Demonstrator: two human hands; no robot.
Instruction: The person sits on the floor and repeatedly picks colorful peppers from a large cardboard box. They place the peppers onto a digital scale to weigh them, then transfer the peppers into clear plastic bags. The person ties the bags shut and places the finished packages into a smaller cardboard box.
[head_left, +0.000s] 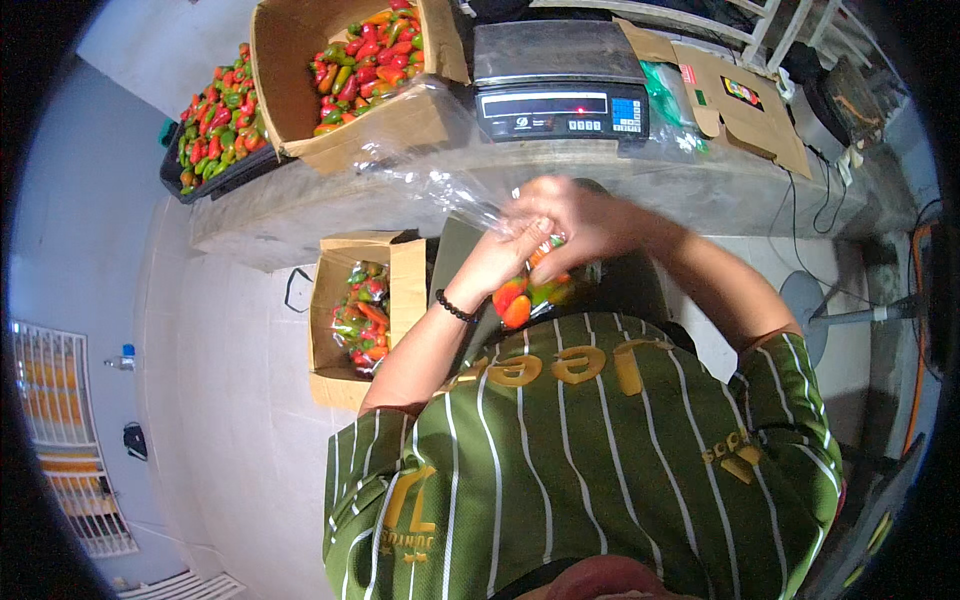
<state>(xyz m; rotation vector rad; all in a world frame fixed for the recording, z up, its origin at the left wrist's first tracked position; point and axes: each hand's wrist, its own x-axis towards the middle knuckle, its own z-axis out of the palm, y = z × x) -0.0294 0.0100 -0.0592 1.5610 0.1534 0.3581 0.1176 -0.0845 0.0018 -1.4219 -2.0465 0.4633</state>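
My left hand (517, 251), a beaded bracelet (454, 307) at its wrist, grips the gathered neck of a clear plastic bag (442, 187). Red, orange and green peppers (516, 306) hang in the bag below, close to my striped shirt. Over the same neck my right hand (559, 214) is closed and blurred. The bag's loose upper end stretches up and left towards a cardboard box. Part of the bag's filled bottom is hidden behind my hands.
Loose peppers fill a cardboard box (292, 90) and a black crate (217, 172) on the concrete counter (315, 195). A digital scale (562, 109) stands beside them, with flattened cardboard (742, 112) to its right. On the floor, another box (326, 315) holds bagged peppers (364, 319).
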